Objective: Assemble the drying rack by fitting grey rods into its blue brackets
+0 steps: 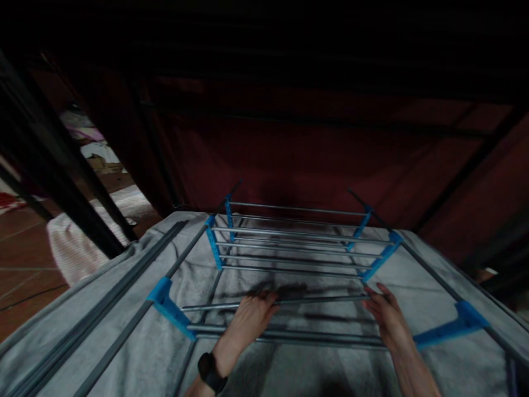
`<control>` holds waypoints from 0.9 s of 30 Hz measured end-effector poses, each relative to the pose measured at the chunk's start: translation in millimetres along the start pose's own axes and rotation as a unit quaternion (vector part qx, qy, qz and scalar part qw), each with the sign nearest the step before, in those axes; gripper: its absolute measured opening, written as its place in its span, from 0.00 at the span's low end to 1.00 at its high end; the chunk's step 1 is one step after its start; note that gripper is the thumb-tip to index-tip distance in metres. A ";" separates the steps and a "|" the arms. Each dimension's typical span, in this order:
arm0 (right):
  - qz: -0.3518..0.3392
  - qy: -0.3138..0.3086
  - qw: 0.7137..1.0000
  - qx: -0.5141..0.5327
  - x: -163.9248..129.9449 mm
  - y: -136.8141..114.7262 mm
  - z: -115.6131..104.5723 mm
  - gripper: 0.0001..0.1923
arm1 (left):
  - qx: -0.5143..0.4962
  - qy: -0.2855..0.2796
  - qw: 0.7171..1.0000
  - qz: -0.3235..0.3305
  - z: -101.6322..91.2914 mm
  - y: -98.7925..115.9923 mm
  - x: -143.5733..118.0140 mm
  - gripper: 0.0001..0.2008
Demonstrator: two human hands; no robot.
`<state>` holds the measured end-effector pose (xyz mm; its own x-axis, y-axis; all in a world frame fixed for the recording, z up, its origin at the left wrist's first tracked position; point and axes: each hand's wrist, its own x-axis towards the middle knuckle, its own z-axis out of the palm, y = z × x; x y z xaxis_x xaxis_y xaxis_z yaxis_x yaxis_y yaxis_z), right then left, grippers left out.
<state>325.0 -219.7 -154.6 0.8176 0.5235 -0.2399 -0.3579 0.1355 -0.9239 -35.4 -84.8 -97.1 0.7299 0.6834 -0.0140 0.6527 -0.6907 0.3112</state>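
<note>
A drying rack of grey metal rods (289,259) joined by blue plastic brackets (167,306) stands low in front of me, over a grey cloth (136,353). My left hand (250,320), with a black watch on the wrist, lies on the near rods, its fingers curled over one thin rod (318,300). My right hand (386,317) holds the right end of that same rod, close to a blue bracket (450,331). Dim light hides the fingertips' exact grip.
A dark red fabric wall (314,149) rises behind the rack. Black bars (53,165) slant across the left. Beyond them lie a red tiled floor (20,259), a pale striped cloth (72,248) and some clutter.
</note>
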 end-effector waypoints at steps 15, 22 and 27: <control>-0.024 -0.044 0.990 0.129 -22.1 -18.9 21.8 0.13 | 0.005 -0.011 1.000 -0.013 1.5 -9.9 11.7 0.21; -0.008 -0.023 0.987 0.160 -20.4 -20.0 22.4 0.13 | -0.014 -0.019 0.998 -0.056 2.7 -11.6 13.4 0.18; 0.012 -0.019 0.985 0.173 -15.8 -18.5 17.9 0.11 | -0.018 -0.021 0.995 -0.092 0.5 -11.8 14.0 0.16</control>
<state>310.6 -215.4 -128.3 0.7917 0.5609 -0.2421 -0.5143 0.3980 -0.7597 -32.8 -67.2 -101.5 0.6074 0.7864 -0.1124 0.7685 -0.5458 0.3340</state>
